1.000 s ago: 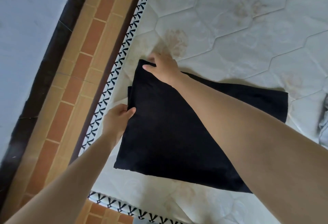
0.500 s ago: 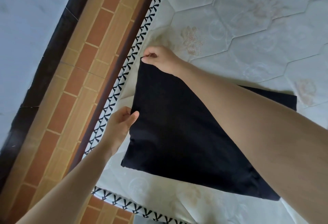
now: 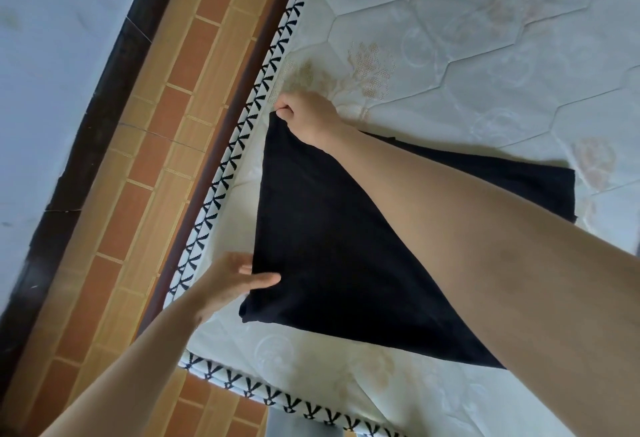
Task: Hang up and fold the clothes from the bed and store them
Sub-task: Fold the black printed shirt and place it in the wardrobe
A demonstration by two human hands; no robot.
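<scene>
At far left, pale floor [image 3: 52, 66], then a brick-patterned band [image 3: 145, 166] beside the mattress [image 3: 467, 55] with its black-and-white piped edge. Left hand [image 3: 228, 284] near the corner, thumb laid over the black garment [image 3: 322, 263], fingers under its near-left edge, gripping it. Right hand [image 3: 306, 116] farther up, pinching the far corner in a closed fist. Garment spread flat on the mattress, stretched taut between both grips. Likely mid-fold, squaring edges. Next: probably carrying this edge rightward over the rest, corners matched.

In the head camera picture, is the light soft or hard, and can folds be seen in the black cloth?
Head view: soft, even daylight with no glare; the black garment reads almost flat black, folds hardly visible; the left hand is slightly motion-blurred; the mattress edge leans from the wide-angle tilt.
</scene>
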